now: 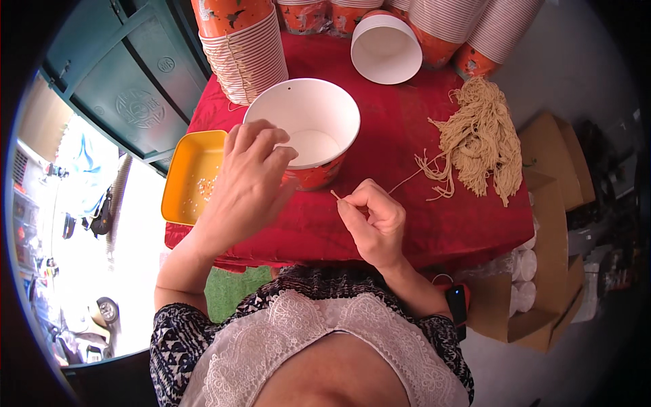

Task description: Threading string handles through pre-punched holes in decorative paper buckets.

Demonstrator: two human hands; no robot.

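A white-lined paper bucket (324, 108) with an orange printed outside stands on the red-covered table, a small dark hole near its far rim. My left hand (252, 173) is at its near left rim, fingers bent over the edge and thumb low on the outside. To the right of the bucket my right hand (374, 222) pinches a thin beige string (405, 180) between thumb and forefinger. The string's short end pokes out past the fingertips toward the bucket. Its other side runs right toward a heap of loose beige strings (480, 139).
A yellow tray (178, 178) with small pale bits sits at the left table edge. Behind stand a tall bucket stack (245, 61) with strings hanging down it, a tipped white-lined bucket (386, 51) and more stacks (444, 27). Cardboard boxes (553, 224) stand right of the table.
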